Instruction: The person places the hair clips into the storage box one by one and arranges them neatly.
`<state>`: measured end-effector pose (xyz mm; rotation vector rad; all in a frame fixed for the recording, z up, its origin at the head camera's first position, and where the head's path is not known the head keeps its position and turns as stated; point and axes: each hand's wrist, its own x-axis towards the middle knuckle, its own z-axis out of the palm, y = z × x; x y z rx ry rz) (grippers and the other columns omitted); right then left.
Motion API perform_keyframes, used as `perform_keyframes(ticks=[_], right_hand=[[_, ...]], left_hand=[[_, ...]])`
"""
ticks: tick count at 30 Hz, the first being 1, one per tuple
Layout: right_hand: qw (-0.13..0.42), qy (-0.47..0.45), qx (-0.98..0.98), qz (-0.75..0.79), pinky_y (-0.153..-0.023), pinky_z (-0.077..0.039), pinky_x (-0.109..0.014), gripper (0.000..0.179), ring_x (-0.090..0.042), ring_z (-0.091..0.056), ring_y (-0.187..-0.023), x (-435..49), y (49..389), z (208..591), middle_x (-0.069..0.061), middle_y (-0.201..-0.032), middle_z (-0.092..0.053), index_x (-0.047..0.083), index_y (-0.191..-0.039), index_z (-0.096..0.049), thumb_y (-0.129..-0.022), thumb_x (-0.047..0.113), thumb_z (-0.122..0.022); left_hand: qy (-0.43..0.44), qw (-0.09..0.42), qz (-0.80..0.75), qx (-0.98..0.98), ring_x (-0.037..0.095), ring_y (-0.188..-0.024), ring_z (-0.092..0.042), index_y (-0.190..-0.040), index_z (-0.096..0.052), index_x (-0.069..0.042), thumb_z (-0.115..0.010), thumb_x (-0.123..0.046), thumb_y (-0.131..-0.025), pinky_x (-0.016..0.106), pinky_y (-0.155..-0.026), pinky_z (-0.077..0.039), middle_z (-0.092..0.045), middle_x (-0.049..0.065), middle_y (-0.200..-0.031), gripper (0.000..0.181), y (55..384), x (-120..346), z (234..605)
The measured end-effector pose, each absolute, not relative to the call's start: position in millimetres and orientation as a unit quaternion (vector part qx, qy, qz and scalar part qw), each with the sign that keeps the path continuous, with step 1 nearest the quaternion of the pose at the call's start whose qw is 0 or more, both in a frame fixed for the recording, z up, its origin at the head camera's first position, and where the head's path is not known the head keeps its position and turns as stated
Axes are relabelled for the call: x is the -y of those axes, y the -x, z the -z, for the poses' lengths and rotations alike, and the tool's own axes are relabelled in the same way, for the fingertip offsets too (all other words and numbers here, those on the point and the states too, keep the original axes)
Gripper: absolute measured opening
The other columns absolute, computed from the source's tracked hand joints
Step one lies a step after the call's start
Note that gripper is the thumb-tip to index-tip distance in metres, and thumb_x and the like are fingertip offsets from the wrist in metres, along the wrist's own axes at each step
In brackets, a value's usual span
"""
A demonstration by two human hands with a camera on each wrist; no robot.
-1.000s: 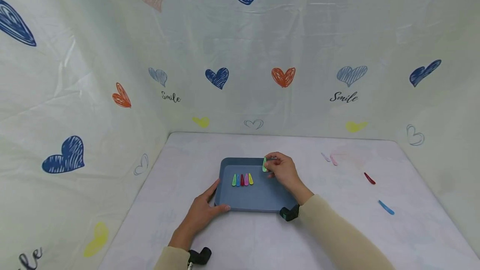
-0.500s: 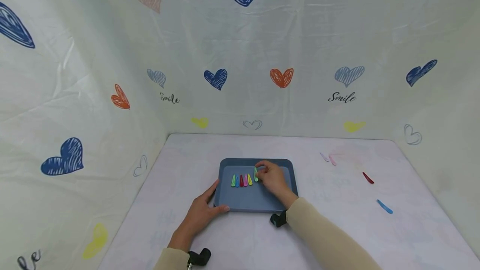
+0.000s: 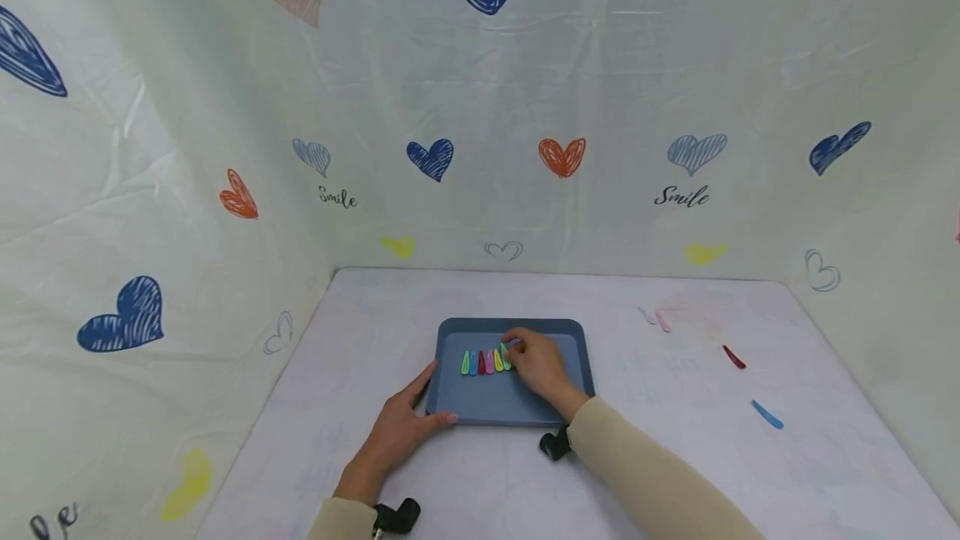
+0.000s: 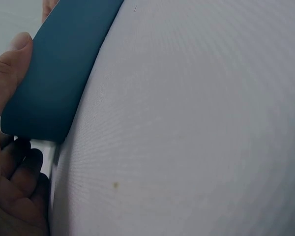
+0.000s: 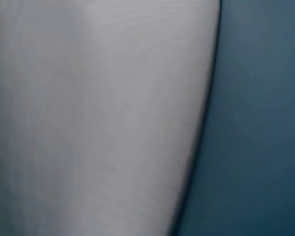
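A blue-grey tray lies on the table. Inside it, several snap hair clips stand side by side in a row: green, blue, dark red, pink and yellow. At the row's right end my right hand pinches another green hair clip, partly hidden by the fingers. My left hand holds the tray's near left corner, thumb along the front wall and fingers at the left side. In the left wrist view the thumb touches the tray wall.
To the right of the tray, loose hair clips lie on the white table: a blue one, a dark red one, a pink one and a pale purple one. A heart-printed curtain rises behind.
My right hand has moved left over the tray, bringing the green hair clip from the far edge to beside the yellow one. The left hand stays at the tray's corner.
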<state>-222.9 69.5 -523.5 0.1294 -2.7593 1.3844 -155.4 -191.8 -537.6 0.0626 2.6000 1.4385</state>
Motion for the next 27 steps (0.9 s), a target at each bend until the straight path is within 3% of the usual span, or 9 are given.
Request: perform_keyframes(ticks=[12, 27], right_hand=[[0.038, -0.028, 0.893, -0.448, -0.06, -0.047, -0.027, 0.019, -0.012, -0.058, -0.069, -68.6, 221.8, 525.5, -0.002, -0.087, -0.072, 0.012, -0.117, -0.077, -0.098, 0.009, -0.072], [0.044, -0.045, 0.907, -0.416, -0.058, -0.046, -0.026, 0.01, -0.012, -0.057, -0.067, -69.1, 225.4, 532.1, 0.0, -0.081, -0.07, 0.01, -0.104, -0.077, -0.095, 0.007, -0.074]], left_hand=[[-0.02, 0.087, -0.481, -0.872, 0.04, -0.158, -0.031, -0.165, -0.038, -0.032, -0.091, -0.05, -0.08, 0.061, -0.126, -0.032, -0.038, 0.011, -0.169, 0.101, 155.3, 191.8, 539.1], [-0.018, 0.08, -0.476, -0.876, 0.04, -0.158, -0.031, -0.165, -0.039, -0.031, -0.091, -0.049, -0.08, 0.061, -0.126, -0.032, -0.038, 0.012, -0.169, 0.101, 154.9, 190.5, 535.1]])
